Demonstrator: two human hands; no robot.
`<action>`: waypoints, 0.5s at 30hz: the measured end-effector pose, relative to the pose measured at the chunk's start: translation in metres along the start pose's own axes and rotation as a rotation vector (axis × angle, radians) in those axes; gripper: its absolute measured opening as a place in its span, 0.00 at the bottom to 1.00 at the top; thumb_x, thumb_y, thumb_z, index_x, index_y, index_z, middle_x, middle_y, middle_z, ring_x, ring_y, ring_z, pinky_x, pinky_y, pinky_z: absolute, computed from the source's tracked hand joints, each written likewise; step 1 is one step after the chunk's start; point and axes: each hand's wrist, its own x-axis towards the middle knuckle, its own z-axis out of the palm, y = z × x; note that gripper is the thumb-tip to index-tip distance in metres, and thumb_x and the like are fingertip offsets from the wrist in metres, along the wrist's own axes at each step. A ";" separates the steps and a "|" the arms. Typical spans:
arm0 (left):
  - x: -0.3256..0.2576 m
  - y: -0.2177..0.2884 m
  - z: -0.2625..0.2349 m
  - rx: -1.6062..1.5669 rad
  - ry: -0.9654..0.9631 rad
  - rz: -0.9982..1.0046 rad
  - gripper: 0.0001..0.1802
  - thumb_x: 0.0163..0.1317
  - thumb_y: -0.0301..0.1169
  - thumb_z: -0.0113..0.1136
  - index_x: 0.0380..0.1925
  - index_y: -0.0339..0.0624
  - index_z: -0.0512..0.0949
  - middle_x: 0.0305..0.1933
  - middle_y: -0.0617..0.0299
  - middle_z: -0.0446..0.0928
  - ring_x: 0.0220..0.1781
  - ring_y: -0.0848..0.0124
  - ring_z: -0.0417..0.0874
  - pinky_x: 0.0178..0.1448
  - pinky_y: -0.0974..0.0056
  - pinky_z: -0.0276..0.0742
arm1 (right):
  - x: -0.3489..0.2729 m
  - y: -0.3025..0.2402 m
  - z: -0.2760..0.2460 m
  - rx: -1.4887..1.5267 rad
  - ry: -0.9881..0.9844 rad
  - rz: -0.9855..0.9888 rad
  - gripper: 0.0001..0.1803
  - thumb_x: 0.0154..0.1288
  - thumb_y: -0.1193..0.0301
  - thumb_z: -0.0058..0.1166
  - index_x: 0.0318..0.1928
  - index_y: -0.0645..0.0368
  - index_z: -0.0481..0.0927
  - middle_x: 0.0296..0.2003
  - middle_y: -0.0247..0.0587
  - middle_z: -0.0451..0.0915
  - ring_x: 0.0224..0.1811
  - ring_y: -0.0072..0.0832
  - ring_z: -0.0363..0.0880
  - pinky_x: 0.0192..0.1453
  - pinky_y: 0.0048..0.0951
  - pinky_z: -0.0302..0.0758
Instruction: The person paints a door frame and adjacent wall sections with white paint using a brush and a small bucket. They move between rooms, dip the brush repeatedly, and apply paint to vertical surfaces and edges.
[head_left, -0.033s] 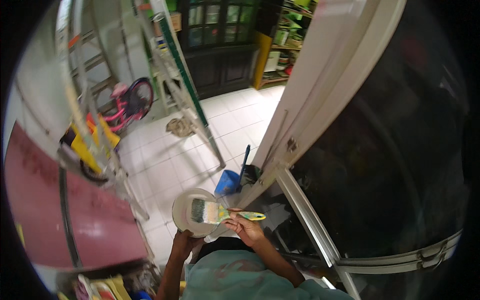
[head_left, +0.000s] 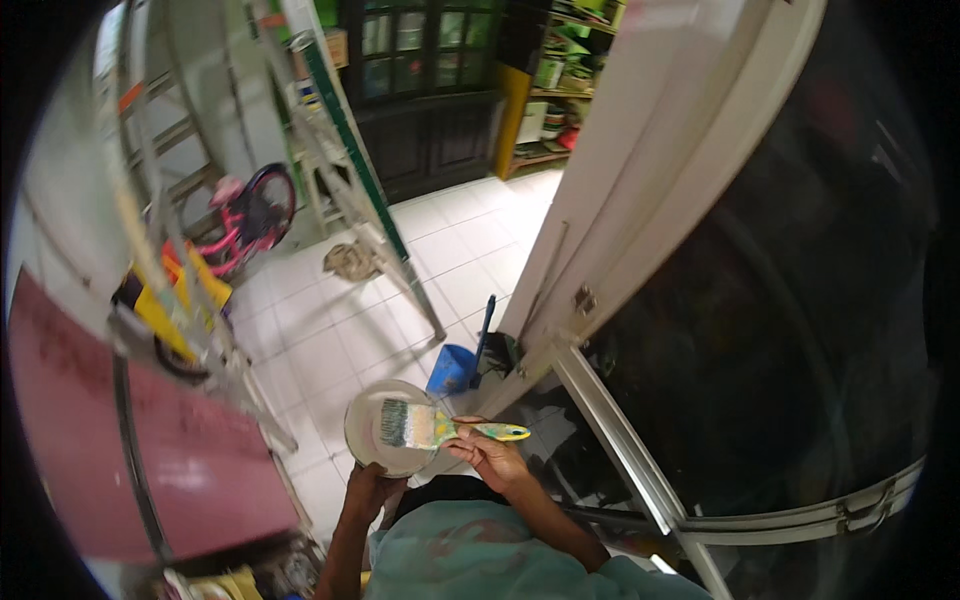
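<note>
A wide paintbrush (head_left: 420, 424) with dark bristles and a yellow-green, paint-spotted handle lies level across the top of a round whitish tub (head_left: 362, 412). My right hand (head_left: 488, 458) is closed round its handle, just right of the tub. The bristles point left over the tub's opening; whether they touch the inside I cannot tell. At the tub's near edge my left hand (head_left: 372, 483) grips the rim. Its fingers are partly hidden beneath and behind the wall. The inside of the tub looks pale, and its contents cannot be made out.
Ahead stands a stepladder (head_left: 350, 150) on white floor tiles (head_left: 340, 330), with a crumpled cloth (head_left: 352, 262) by its leg. A blue dustpan (head_left: 452, 369) sits beyond the tub. A pink bicycle (head_left: 240, 225) is at left, above a red panel (head_left: 200, 470). A white frame (head_left: 640, 230) rises at right.
The whole room has shifted slightly left in view, as my head has turned a little. Both hands, the tub and the paintbrush keep nearly the same places.
</note>
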 end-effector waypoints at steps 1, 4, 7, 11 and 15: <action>0.017 0.013 -0.004 0.014 -0.036 -0.025 0.31 0.58 0.29 0.46 0.62 0.31 0.54 0.56 0.41 0.67 0.52 0.50 0.78 0.54 0.53 0.80 | 0.014 -0.006 0.011 -0.033 0.034 -0.038 0.18 0.65 0.74 0.53 0.54 0.66 0.71 0.45 0.47 0.78 0.45 0.34 0.81 0.52 0.30 0.78; 0.067 0.054 -0.011 0.064 -0.122 -0.111 0.31 0.57 0.27 0.43 0.61 0.28 0.54 0.56 0.39 0.68 0.51 0.49 0.78 0.54 0.52 0.81 | 0.055 -0.023 0.037 -0.097 0.158 -0.150 0.18 0.64 0.74 0.53 0.53 0.66 0.72 0.44 0.46 0.79 0.44 0.33 0.81 0.51 0.29 0.78; 0.115 0.105 -0.006 0.139 -0.150 -0.189 0.30 0.54 0.25 0.41 0.60 0.26 0.56 0.53 0.40 0.71 0.49 0.50 0.80 0.51 0.53 0.82 | 0.099 -0.032 0.051 -0.122 0.303 -0.260 0.17 0.62 0.75 0.56 0.51 0.67 0.72 0.42 0.46 0.79 0.41 0.32 0.81 0.48 0.28 0.79; 0.169 0.153 -0.002 0.289 -0.215 -0.180 0.26 0.57 0.25 0.41 0.58 0.28 0.59 0.50 0.44 0.73 0.46 0.56 0.82 0.49 0.56 0.83 | 0.136 -0.050 0.075 -0.288 0.472 -0.393 0.16 0.60 0.76 0.59 0.48 0.68 0.74 0.38 0.46 0.80 0.37 0.29 0.82 0.44 0.25 0.81; 0.223 0.177 0.009 0.249 -0.197 -0.200 0.20 0.59 0.24 0.44 0.53 0.33 0.64 0.45 0.49 0.77 0.41 0.58 0.84 0.42 0.57 0.86 | 0.169 -0.060 0.079 -0.422 0.556 -0.492 0.15 0.60 0.73 0.61 0.45 0.66 0.77 0.38 0.43 0.81 0.38 0.24 0.80 0.44 0.25 0.79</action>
